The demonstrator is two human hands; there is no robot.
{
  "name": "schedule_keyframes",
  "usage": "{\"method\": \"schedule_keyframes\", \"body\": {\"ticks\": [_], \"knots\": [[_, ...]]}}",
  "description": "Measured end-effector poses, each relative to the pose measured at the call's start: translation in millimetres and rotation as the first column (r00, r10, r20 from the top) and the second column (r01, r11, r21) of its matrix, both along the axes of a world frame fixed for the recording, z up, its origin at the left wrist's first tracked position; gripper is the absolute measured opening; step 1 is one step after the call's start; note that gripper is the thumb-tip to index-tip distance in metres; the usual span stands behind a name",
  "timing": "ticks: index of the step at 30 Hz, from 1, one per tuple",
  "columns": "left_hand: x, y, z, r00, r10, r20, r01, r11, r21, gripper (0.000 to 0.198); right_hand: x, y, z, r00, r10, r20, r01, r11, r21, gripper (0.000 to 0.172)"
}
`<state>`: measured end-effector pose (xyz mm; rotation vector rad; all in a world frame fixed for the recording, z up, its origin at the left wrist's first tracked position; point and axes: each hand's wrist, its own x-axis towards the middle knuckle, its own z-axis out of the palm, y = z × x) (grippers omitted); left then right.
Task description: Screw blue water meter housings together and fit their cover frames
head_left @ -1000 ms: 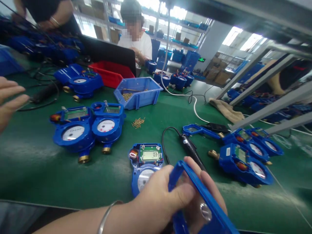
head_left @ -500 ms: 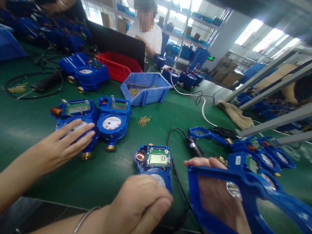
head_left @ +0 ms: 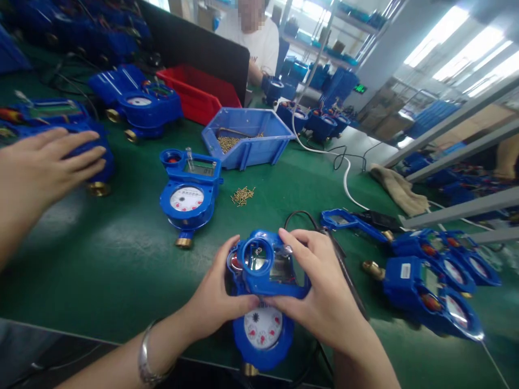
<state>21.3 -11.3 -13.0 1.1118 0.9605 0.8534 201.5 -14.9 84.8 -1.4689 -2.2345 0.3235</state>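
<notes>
Left hand (head_left: 217,292) and right hand (head_left: 324,283) grip a blue cover (head_left: 279,288) from opposite sides, perhaps for steadiness; a meter (head_left: 263,328) lies beneath this grip

The cover (head_left: 257,284) looks glossy plastic, the beige fabric (head_left: 399,189) matt.
</notes>
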Motion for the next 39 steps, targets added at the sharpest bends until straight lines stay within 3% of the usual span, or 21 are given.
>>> {"method": "schedule_keyframes", "body": {"ticks": [13,21,26,34,39], "knots": [[3,3,6.0,0.999,-0.019,-0.038,0.02,0.999,0.036,0.085,-7,9,-1.7,0.996,0.051,0.074,-0.042,0.992,-0.122,0.075],[2,2,2.8,0.995,0.035,-0.098,-0.028,0.997,0.075,0.086,-10,10,-0.9,0.996,0.049,0.078,-0.031,0.977,-0.212,0.075],[1,3,7.5,0.998,-0.019,-0.066,0.021,0.999,0.042,0.089,-8,13,-2.0,0.995,0.074,0.07,-0.053,0.962,-0.267,0.076],[-1,7,10.7,0.998,-0.041,-0.054,0.043,0.999,0.027,0.089,-5,15,-6.2,0.994,0.089,0.061,-0.071,0.965,-0.253,0.075],[-3,7,11.2,0.997,-0.072,0.019,0.073,0.997,-0.021,0.094,-7,14,-3.0,0.984,0.09,0.154,-0.062,0.982,-0.176,0.073]]}}
